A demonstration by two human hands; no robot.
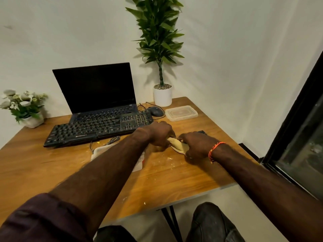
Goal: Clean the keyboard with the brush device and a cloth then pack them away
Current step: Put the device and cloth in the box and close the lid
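Both hands, left hand (160, 135) and right hand (195, 144), grip a bunched cloth (178, 145) beside the keyboard (97, 130), suggesting folding for packing, with storage apparently remaining.

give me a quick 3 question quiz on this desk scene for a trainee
1. True or false: both hands grip the beige cloth.
2. Which lies nearest the mouse? A) flower pot B) clear lid C) trouser knee
3. Fill in: the keyboard lies in front of the ____.

Key:
1. True: the left hand and right hand both hold it over the table.
2. B, the clear lid.
3. Laptop.
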